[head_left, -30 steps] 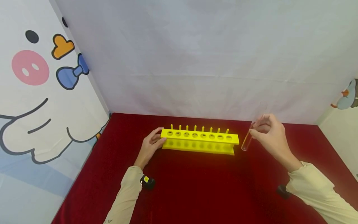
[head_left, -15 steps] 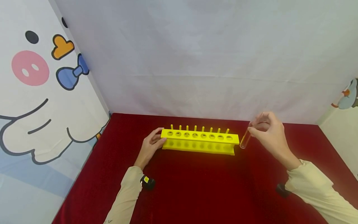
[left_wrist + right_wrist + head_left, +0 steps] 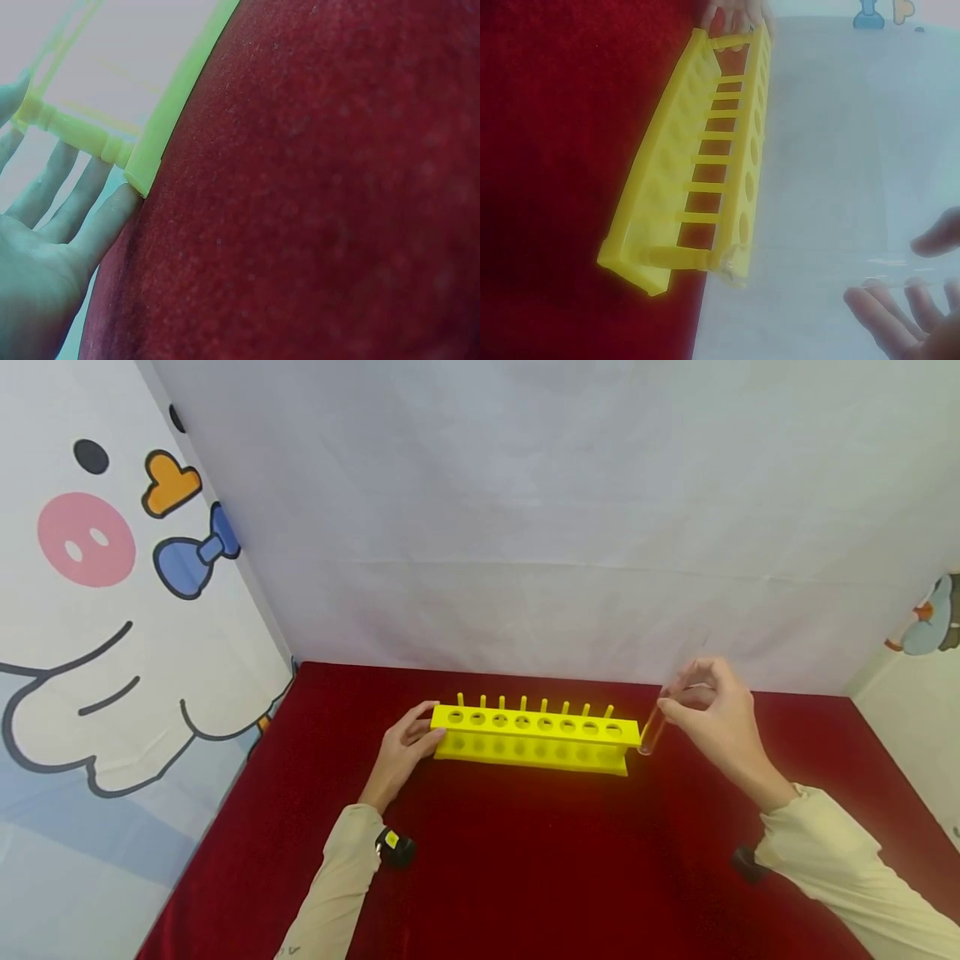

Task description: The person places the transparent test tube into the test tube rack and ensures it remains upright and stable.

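Note:
A yellow test tube rack (image 3: pixel 536 735), with one row of round holes and a row of pegs behind, stands on the red cloth. My left hand (image 3: pixel 399 753) holds its left end; the left wrist view shows the fingers (image 3: pixel 105 217) against the end post. At the rack's other end, my right hand (image 3: pixel 720 727) pinches a clear glass test tube (image 3: pixel 651 733) between thumb and fingers. This tube leans, its rounded bottom low and close beside the rack's right end. In the right wrist view the tube (image 3: pixel 885 266) is faint against the pale backdrop, its tip overlapping the rack's near corner.
The red cloth (image 3: pixel 525 860) covers the table up to a pale curtain (image 3: pixel 562 527) behind. A cartoon-printed panel (image 3: pixel 90 635) stands at the left, another printed panel (image 3: pixel 922 727) at the right. Dark wrist cameras (image 3: pixel 395 848) sit by both cuffs.
My right hand has shifted a little left and slightly up, bringing the tube's bottom from apart to the rack's right end. The left hand and the rack have stayed in place.

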`<action>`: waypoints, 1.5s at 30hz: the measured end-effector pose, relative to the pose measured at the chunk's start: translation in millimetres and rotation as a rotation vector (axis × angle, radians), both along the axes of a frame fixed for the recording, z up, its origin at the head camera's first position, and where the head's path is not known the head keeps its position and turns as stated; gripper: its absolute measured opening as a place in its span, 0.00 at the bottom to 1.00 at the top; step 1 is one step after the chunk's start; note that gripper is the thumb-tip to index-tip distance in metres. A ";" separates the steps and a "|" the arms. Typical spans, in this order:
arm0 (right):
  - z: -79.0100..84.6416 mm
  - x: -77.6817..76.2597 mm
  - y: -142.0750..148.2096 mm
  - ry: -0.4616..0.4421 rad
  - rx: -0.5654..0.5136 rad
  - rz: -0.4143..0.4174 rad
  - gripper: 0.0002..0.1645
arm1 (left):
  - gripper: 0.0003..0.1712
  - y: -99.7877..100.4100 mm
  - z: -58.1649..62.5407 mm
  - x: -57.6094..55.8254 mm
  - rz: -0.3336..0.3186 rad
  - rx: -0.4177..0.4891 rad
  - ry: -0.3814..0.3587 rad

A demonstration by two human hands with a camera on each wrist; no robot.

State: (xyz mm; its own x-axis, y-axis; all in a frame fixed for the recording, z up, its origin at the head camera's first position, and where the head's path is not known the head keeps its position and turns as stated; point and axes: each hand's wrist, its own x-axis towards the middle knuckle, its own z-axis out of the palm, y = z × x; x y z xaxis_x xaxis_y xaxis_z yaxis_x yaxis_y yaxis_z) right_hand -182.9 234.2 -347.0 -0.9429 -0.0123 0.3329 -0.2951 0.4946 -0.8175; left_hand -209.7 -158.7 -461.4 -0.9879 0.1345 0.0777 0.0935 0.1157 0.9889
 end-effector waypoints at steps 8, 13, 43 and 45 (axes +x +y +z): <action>-0.5 -3.7 -1.2 0.015 0.012 0.007 0.19 | 0.32 -0.2 -0.2 -1.1 -0.006 -0.012 0.003; 1.3 -6.4 -3.3 0.035 0.010 0.015 0.19 | 0.31 -0.3 0.0 -1.2 0.003 -0.005 0.003; 1.1 -18.8 -13.7 0.091 0.041 0.021 0.19 | 0.31 1.4 1.0 1.5 0.009 -0.026 0.002; 1.0 -19.4 -14.3 0.088 0.048 0.020 0.19 | 0.31 1.5 1.1 1.4 0.009 -0.022 -0.001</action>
State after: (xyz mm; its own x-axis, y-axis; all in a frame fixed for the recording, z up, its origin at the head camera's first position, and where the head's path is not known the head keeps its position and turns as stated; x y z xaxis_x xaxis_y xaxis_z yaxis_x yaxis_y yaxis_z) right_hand -202.3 219.8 -345.9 -0.9095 -0.0485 0.4129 -0.3748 0.5256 -0.7638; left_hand -208.4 -157.2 -460.4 -0.9892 0.1268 0.0734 0.0909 0.1383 0.9862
